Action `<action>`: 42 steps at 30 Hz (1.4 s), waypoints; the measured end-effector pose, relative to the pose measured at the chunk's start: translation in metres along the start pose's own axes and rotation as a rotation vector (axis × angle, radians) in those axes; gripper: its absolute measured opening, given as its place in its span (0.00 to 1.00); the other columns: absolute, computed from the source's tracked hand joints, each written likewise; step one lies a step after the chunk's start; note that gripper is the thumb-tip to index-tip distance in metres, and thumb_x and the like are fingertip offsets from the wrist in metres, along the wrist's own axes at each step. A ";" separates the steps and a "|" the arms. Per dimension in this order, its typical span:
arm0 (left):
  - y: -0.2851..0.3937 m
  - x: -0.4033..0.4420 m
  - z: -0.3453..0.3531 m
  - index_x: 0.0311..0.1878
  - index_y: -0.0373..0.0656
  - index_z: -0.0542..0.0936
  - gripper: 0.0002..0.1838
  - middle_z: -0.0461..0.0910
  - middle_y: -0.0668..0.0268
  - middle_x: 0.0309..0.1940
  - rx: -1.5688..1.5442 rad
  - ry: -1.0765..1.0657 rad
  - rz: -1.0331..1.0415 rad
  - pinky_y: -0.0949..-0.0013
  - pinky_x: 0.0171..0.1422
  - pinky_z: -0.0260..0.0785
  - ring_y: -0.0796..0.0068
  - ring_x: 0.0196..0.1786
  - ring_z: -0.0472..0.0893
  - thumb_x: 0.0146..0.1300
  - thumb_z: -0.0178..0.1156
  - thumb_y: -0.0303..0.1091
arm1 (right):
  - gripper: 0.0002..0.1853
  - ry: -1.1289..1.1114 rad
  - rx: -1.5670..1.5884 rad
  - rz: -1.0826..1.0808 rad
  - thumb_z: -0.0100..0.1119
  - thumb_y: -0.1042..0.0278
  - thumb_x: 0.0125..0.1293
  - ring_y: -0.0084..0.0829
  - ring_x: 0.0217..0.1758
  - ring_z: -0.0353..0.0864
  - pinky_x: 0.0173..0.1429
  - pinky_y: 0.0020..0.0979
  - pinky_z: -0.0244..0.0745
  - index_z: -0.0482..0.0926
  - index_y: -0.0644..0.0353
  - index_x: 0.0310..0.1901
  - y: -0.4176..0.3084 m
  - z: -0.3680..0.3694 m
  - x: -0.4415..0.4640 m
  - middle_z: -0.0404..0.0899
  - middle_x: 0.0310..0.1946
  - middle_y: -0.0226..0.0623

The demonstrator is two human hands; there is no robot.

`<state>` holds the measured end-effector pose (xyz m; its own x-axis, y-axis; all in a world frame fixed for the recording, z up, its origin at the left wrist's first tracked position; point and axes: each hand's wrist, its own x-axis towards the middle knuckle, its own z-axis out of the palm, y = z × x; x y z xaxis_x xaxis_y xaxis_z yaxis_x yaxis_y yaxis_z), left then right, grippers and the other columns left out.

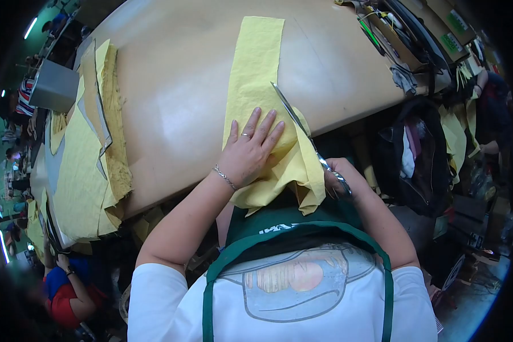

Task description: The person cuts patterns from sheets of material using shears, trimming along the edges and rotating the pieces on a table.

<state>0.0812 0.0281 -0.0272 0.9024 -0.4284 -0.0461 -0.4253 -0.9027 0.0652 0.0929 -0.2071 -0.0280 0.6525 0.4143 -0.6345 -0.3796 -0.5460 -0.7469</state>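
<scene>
A strip of yellow fabric (256, 54) lies along the table, its near end bunched and hanging over the edge in front of the green apron (347, 214). My left hand (253, 145) rests flat on this fabric with its fingers spread. To its right, my right hand (342, 171) is closed around the handles of large metal scissors (290, 111). The long blades point away from me along the fabric's right edge, the tip close to that edge. How far the blades are apart is hard to see.
A thick stack of yellow fabric (74, 188) with grey pattern pieces (91, 85) lies on the table's left end. A tool box (393, 40) stands at the back right. An open black bag (410, 159) hangs beside the table. Other people work at left and right.
</scene>
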 end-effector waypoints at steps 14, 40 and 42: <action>0.015 -0.008 0.004 0.59 0.50 0.64 0.30 0.58 0.65 0.63 -0.153 0.155 -0.059 0.35 0.57 0.52 0.57 0.67 0.54 0.50 0.60 0.36 | 0.33 -0.080 0.121 -0.093 0.51 0.32 0.52 0.20 0.22 0.69 0.27 0.24 0.66 0.76 0.64 0.30 0.023 -0.005 -0.006 0.73 0.20 0.31; 0.027 -0.013 -0.005 0.59 0.53 0.64 0.23 0.58 0.60 0.63 -0.228 0.108 -0.052 0.34 0.56 0.53 0.50 0.66 0.55 0.59 0.50 0.40 | 0.37 -0.156 0.057 -0.193 0.48 0.29 0.51 0.24 0.29 0.74 0.35 0.27 0.70 0.74 0.65 0.37 0.011 -0.010 -0.001 0.76 0.25 0.35; 0.027 -0.013 -0.004 0.59 0.53 0.64 0.23 0.58 0.61 0.62 -0.220 0.113 -0.056 0.34 0.56 0.54 0.50 0.66 0.55 0.59 0.50 0.41 | 0.37 -0.113 0.070 -0.201 0.49 0.29 0.50 0.24 0.27 0.74 0.32 0.26 0.70 0.75 0.65 0.35 0.012 -0.006 -0.001 0.76 0.24 0.35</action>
<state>0.0582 0.0097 -0.0213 0.9315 -0.3596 0.0551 -0.3600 -0.8896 0.2812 0.0915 -0.2187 -0.0354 0.6437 0.5907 -0.4866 -0.2966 -0.3936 -0.8701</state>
